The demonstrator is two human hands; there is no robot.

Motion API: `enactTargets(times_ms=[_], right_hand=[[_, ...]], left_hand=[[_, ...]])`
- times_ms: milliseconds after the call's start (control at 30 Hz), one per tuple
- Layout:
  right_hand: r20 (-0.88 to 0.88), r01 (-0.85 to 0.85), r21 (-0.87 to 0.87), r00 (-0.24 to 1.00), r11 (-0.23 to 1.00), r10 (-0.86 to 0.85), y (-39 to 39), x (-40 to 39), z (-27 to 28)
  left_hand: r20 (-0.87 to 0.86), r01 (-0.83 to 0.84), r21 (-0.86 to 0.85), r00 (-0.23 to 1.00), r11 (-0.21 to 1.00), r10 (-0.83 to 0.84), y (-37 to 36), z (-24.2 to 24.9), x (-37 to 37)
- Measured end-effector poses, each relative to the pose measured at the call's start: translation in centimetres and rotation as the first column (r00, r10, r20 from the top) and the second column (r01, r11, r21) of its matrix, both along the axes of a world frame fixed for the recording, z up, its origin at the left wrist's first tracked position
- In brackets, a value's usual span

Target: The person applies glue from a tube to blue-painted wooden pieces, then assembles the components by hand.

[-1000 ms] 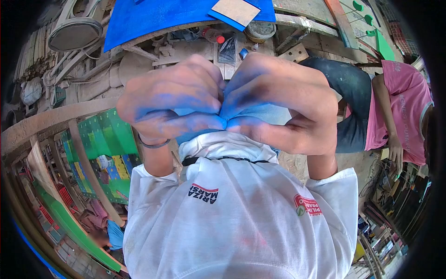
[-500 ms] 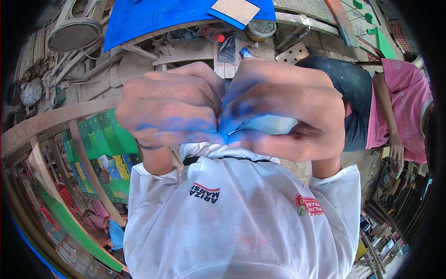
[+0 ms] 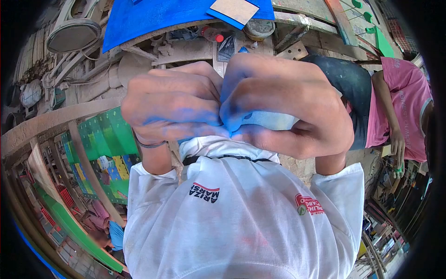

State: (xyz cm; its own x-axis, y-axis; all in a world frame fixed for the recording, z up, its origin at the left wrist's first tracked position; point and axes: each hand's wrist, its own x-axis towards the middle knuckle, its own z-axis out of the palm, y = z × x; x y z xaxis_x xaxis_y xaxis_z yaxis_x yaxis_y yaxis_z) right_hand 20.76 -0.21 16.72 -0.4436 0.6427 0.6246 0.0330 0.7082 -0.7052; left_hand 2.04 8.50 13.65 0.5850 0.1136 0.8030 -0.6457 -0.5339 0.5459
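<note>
My left hand (image 3: 172,106) and my right hand (image 3: 290,104) are raised in front of my white shirt (image 3: 246,209), their blue-stained fingertips pinched together. A pale whitish-blue piece (image 3: 272,120) shows inside the curl of my right hand; its material is unclear. My left fingers are curled closed at the same meeting point, and whatever they grip there is hidden. Beyond the hands stands a blue panel (image 3: 158,18) with a beige-topped block (image 3: 234,11) on it.
A co-worker in a pink shirt (image 3: 406,104) is at the right. A tub (image 3: 259,29) and a red-capped bottle (image 3: 212,34) lie beneath the blue panel's edge. Wooden rails (image 3: 60,120) and green patterned panels (image 3: 109,135) are at the left, a round-seated stool (image 3: 73,36) at upper left.
Both hands have shifted slightly to the right, still together at the fingertips. The pale piece shows as a narrower strip. The co-worker's lower hand has moved slightly.
</note>
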Motion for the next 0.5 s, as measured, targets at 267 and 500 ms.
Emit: enactTargets(times_ms=[267, 500], right_hand=[[0.017, -0.033, -0.038, 0.999, 0.999, 0.033, 0.2, 0.3, -0.1], [0.145, 0.042, -0.169, 0.989, 0.985, -0.018, 0.1, 0.4, 0.9]], left_hand=[[-0.056, -0.03, -0.101, 0.998, 0.994, 0.024, -0.6, -0.2, -0.3], [-0.154, -0.095, -0.139, 0.985, 0.986, 0.073, -0.6, 0.7, -0.3]])
